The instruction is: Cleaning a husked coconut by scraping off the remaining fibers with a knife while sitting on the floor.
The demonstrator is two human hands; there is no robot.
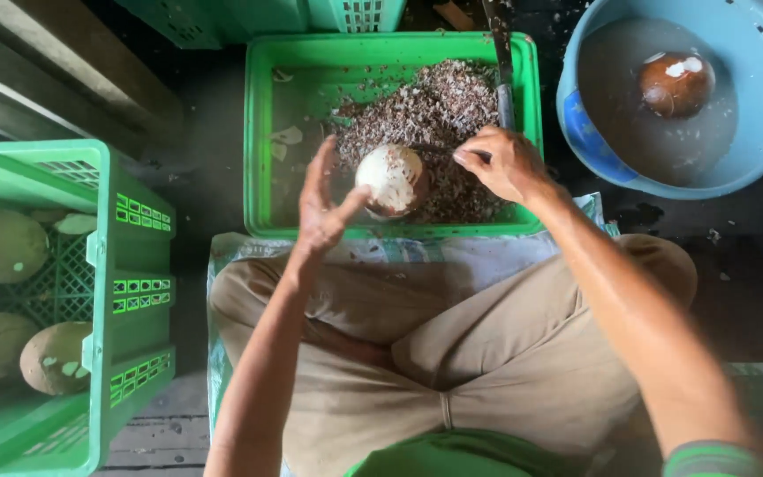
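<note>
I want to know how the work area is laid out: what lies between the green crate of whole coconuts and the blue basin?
In the head view, between the green crate and the blue basin sits a green tray of brown shavings.

Trousers: I am seeing khaki trousers, creasing loosely over both legs.
Shirt: a green hem is showing at the bottom edge.
Sleeve: a green striped cuff is edging my right arm.
Forearms: both are showing bare.
</note>
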